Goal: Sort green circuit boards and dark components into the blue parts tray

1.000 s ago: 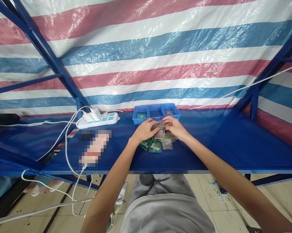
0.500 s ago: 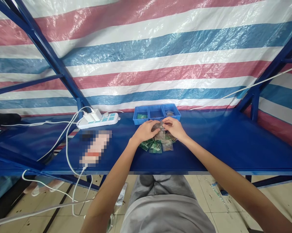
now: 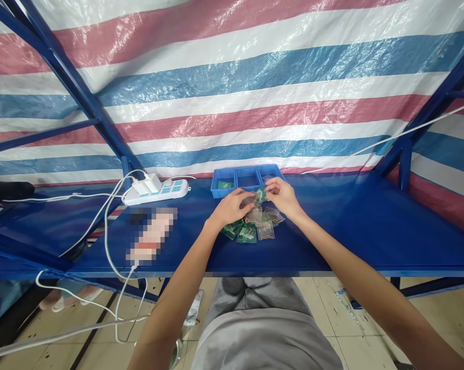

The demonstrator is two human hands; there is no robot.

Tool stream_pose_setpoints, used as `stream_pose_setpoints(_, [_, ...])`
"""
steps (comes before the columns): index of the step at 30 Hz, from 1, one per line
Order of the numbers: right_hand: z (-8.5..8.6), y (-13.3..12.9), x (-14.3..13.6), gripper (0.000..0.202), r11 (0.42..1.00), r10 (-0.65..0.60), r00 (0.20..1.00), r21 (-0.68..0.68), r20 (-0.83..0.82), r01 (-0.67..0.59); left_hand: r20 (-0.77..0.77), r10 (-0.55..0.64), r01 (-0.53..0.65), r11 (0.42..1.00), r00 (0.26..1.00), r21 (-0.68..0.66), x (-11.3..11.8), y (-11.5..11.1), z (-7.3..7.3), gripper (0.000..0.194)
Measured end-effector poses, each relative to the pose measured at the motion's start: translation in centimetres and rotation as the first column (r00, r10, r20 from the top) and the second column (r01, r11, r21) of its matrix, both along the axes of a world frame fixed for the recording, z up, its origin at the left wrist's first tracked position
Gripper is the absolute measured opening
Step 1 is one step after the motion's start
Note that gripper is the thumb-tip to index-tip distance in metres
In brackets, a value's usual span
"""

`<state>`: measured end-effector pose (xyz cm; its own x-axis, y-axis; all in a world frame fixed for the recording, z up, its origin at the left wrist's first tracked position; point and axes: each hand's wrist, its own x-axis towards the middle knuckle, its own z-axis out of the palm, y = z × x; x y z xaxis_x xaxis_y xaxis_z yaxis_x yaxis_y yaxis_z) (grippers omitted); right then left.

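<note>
On the blue table a heap of small clear plastic bags lies in front of me, some with green circuit boards (image 3: 247,234), others with small brownish parts (image 3: 265,230). My left hand (image 3: 232,208) is at the heap's left back side, thumb and fingers closed on a small clear bag (image 3: 247,202) whose contents I cannot make out. Between the fingertips of my right hand (image 3: 284,198) is a bagged green circuit board (image 3: 261,195), raised at the back of the heap. Just behind both hands stands a blue three-compartment tray (image 3: 224,193).
The tray's left compartment holds green bagged boards (image 3: 225,184); a little shows in the right one, partly behind my right hand. To the left are a white power strip (image 3: 173,190) with plugs, white cables (image 3: 107,226) and a blurred-out item (image 3: 154,236). Striped sheeting (image 3: 255,113) hangs behind.
My right hand has shifted slightly right, away from my left, and a green bagged board now shows in its fingers. My left hand has hardly moved.
</note>
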<state>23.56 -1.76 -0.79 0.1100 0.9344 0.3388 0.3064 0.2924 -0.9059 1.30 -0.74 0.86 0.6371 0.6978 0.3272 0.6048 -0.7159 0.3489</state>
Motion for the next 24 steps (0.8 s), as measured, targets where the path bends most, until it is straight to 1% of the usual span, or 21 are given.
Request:
stream_pose_setpoints(4, [0.9,-0.1,1.1,0.029,0.987,-0.111,0.994,0.12,0.0,0.11,0.028,0.028,-0.028,1.0,0.999,0.01,0.0,-0.1,0.2,0.042])
stream_pose_setpoints(7, [1.4,-0.3,1.2,0.027,0.981,-0.108,0.991,0.151,-0.075,0.119,0.073,0.055,-0.058,0.998,0.996,0.034,0.0,-0.3,0.5,0.041])
stream_pose_setpoints(10, [1.6,-0.7,0.4,0.022,0.988,-0.024,0.987,0.149,-0.158,0.048,0.124,0.078,-0.085,0.995,0.989,0.048,0.1,-0.5,0.6,0.048])
stream_pose_setpoints(12, [1.6,-1.1,-0.2,0.019,0.99,0.04,0.982,0.141,-0.184,-0.014,0.14,0.087,-0.097,0.993,0.986,0.063,0.2,-0.5,0.7,0.051])
stream_pose_setpoints(17, [1.0,-1.4,-1.2,0.016,0.989,0.126,0.976,0.105,-0.18,-0.108,0.127,0.079,-0.095,0.988,0.989,0.12,0.1,-0.5,0.8,0.043])
stream_pose_setpoints(19, [0.8,-1.3,-1.2,0.019,0.986,0.161,0.969,0.081,-0.189,-0.149,0.133,0.073,-0.091,0.987,0.988,0.133,-0.1,-0.4,0.8,0.039])
stream_pose_setpoints(22, [0.6,-1.3,-1.2,0.026,0.973,0.232,0.952,0.047,-0.2,-0.228,0.17,0.061,-0.087,0.985,0.984,0.151,-0.2,-0.2,0.9,0.026])
stream_pose_setpoints(24, [0.7,-1.5,-1.3,0.03,0.966,0.257,0.955,0.035,-0.151,-0.254,0.192,0.056,-0.088,0.983,0.98,0.159,-0.2,-0.2,0.9,0.025])
